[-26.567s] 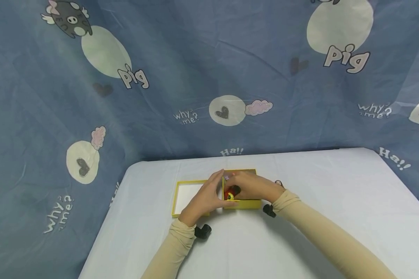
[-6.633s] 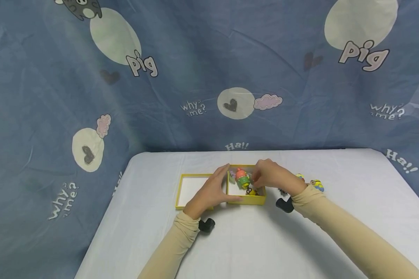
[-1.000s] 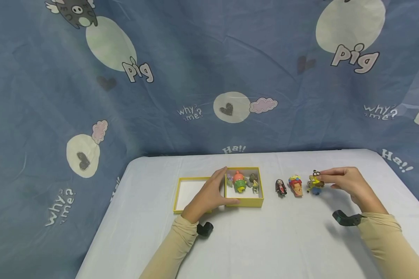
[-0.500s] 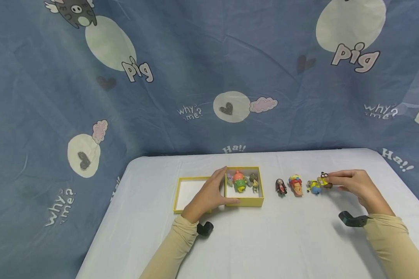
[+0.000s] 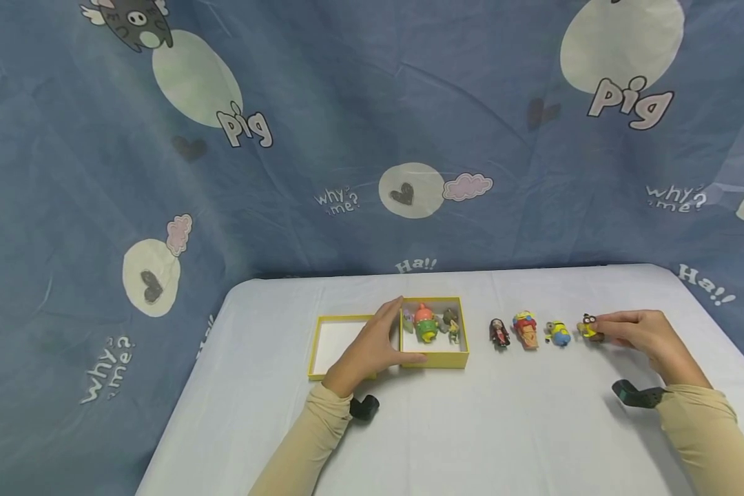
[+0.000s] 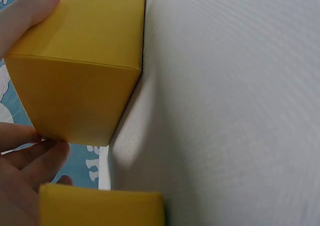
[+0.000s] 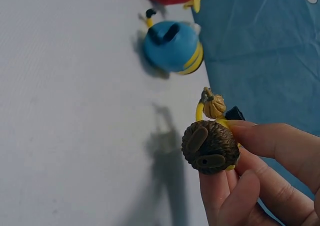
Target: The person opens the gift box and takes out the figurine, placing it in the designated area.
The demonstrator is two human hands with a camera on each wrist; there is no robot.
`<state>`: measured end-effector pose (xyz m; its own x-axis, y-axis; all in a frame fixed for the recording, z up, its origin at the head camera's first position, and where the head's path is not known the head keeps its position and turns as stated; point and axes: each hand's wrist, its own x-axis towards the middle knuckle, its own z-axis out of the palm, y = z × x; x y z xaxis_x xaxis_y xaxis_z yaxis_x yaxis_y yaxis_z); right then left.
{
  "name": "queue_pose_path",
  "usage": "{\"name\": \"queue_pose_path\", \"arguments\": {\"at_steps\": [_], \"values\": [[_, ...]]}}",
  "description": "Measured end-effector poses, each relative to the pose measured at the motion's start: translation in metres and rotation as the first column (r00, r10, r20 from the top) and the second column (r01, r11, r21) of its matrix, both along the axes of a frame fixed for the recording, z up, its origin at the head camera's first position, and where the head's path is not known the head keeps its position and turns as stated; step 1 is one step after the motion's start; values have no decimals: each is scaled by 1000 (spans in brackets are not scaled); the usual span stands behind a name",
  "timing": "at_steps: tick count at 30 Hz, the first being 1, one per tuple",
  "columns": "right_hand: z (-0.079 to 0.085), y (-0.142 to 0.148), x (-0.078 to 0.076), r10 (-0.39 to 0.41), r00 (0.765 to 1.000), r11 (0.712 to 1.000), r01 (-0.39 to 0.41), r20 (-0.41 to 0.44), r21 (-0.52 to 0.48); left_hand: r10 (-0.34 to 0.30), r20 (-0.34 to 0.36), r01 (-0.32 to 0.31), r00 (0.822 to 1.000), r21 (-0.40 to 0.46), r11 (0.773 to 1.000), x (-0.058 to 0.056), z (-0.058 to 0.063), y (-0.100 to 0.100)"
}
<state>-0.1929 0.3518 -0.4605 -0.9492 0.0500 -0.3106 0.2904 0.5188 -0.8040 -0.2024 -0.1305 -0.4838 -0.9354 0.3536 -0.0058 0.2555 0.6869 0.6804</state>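
Note:
My right hand (image 5: pixel 647 337) pinches a small minion figurine (image 5: pixel 585 328) at the right end of a row of toys. In the right wrist view the figurine (image 7: pixel 210 143) shows a shaggy brown lower body and a tan pumpkin-like piece; its shadow lies apart from it on the table. Left of it lie a blue-and-yellow minion figurine (image 5: pixel 559 334), a red one with a tan cone shape (image 5: pixel 525 331) and a dark-haired doll figurine (image 5: pixel 499 333). My left hand (image 5: pixel 366 353) grips the left side of a yellow box (image 5: pixel 440 360), thumb in front, fingers at the back corner.
Inside the box lie a pink-and-green figurine (image 5: pixel 426 324), a purple-grey one (image 5: pixel 408 320) and small greenish ones (image 5: pixel 453 331). The box's lid (image 5: pixel 314 348) lies inner side up on the left, partly behind my left hand. A patterned blue cloth (image 5: pixel 322 234) hangs behind the white table (image 5: pixel 471 427).
My right hand has carried the pinched minion figurine rightward and lower, past the blue-and-yellow one. Earlier it was over the box, where that figurine lay. My left hand keeps hold of the box.

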Motion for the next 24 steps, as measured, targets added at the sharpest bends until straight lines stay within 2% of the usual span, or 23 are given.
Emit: {"name": "queue_pose_path", "arguments": {"at_steps": [9,13,24], "values": [[-9,0,-2,-21,1000,999,21,-2,37,5,0,-5,1000,-10,1000,2,1,-2],[-9,0,-3,-30,1000,997,29,9,67,3,-4,-3,1000,-9,1000,2,2,-2],[-10,-2,-3,-36,999,997,37,-10,73,-2,-10,2,1000,-10,1000,1,1,0]]}}
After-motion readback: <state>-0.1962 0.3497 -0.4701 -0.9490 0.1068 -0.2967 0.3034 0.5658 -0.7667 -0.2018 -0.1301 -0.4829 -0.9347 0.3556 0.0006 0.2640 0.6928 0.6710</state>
